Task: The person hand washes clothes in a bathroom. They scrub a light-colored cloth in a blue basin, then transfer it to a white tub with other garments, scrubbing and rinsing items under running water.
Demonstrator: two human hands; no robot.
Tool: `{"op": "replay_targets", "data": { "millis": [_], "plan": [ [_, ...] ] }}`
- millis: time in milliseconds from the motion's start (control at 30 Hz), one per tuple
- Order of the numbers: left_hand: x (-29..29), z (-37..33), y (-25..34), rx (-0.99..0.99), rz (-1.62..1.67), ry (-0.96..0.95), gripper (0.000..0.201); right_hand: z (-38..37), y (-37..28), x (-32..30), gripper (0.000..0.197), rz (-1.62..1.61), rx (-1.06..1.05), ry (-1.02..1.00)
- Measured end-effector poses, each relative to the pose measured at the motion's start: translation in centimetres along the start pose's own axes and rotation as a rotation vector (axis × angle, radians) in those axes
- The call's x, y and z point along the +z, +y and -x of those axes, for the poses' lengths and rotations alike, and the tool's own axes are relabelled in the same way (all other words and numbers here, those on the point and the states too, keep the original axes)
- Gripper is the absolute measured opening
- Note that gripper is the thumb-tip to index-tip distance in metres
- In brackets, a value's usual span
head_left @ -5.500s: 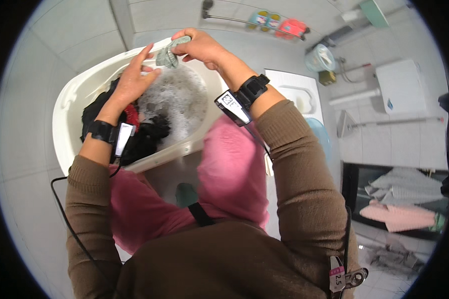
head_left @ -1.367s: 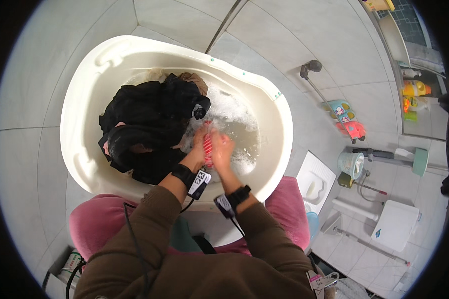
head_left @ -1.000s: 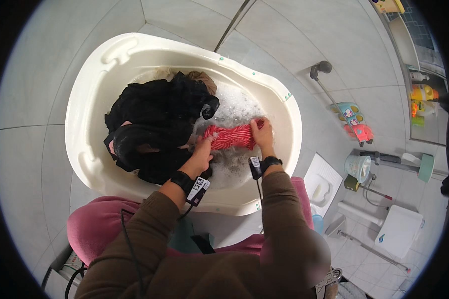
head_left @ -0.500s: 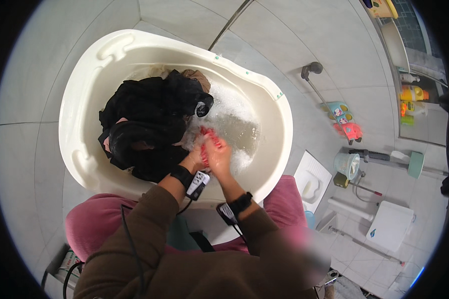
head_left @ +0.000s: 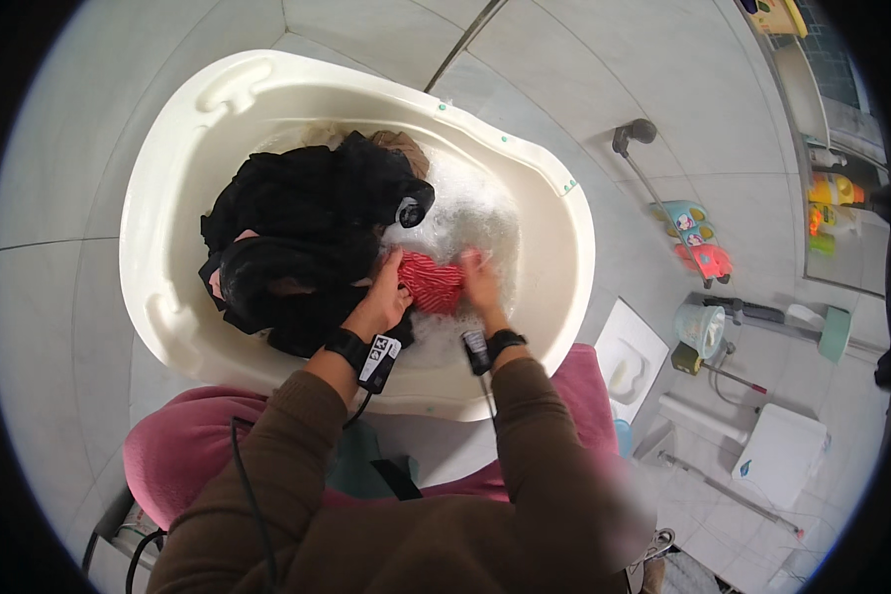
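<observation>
A white plastic wash tub [head_left: 168, 327] fills the upper left of the frame, its rim curving close to the person's knees. A heap of black clothes [head_left: 302, 238] takes up the tub's left half, leaving only the right half of soapy water [head_left: 475, 213] free. At centre, the left hand [head_left: 384, 297] clamps its fingers on the left end of a red striped cloth [head_left: 434, 282]; the right hand [head_left: 480, 282] grips the other end. Right of the tub, grey floor tiles [head_left: 604, 129] lie bare up to a shower head [head_left: 636, 134].
</observation>
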State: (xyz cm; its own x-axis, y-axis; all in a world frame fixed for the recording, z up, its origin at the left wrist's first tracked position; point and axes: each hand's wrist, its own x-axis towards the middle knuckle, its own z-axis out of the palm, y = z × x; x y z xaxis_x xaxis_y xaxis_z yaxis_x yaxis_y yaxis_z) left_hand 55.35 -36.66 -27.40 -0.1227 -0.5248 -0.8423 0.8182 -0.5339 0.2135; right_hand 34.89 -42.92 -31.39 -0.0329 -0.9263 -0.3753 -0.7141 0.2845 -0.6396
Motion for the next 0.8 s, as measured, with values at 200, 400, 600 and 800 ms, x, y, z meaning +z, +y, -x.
{"op": "replay_targets", "data": {
  "millis": [200, 400, 600, 800],
  "plan": [
    [0.0, 0.8, 0.8, -0.082, 0.123, -0.174, 0.045, 9.0, -10.1, 3.2, 0.027, -0.922, 0.250, -0.333],
    [-1.0, -1.3, -2.7, -0.085, 0.414, -0.717, 0.033, 11.8, -14.6, 1.3, 0.034, -0.297, 0.050, -0.144],
    [4.3, 2.4, -4.9, 0.240, -0.199, 0.011, 0.028, 1.0, -7.3, -3.1, 0.037, 0.254, -0.117, 0.115],
    [2.7, 2.9, -3.1, -0.085, -0.129, 0.044, 0.070, -2.8, 0.3, -4.2, 0.057, 0.331, -0.154, 0.294]
  ]
}}
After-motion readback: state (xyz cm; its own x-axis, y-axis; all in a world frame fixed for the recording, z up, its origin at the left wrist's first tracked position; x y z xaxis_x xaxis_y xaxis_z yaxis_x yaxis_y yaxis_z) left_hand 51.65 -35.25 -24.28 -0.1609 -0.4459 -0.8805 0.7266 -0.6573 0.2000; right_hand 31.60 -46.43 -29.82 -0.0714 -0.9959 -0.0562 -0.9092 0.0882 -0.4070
